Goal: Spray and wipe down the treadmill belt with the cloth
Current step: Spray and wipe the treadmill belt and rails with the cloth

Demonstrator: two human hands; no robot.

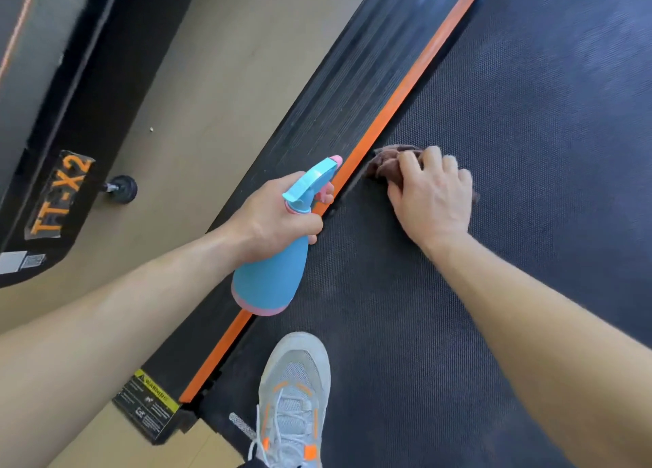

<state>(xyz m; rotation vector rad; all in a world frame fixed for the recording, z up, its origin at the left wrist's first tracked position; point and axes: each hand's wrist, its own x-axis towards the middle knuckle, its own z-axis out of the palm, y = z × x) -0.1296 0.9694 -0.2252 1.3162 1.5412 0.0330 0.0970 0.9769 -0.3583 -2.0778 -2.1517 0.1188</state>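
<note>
The dark textured treadmill belt fills the right half of the view. My right hand presses a crumpled reddish-brown cloth flat onto the belt, right beside the orange stripe at the belt's left edge. The hand covers most of the cloth. My left hand grips a blue spray bottle with a pink nozzle tip around its neck, a finger at the trigger. The bottle hangs over the stripe, its nozzle pointing toward the cloth.
A ribbed black side rail runs left of the stripe, with a yellow warning label at its near end. A grey sneaker stands on the belt near the bottom. A second machine marked TT-X2 stands on the tan floor to the left.
</note>
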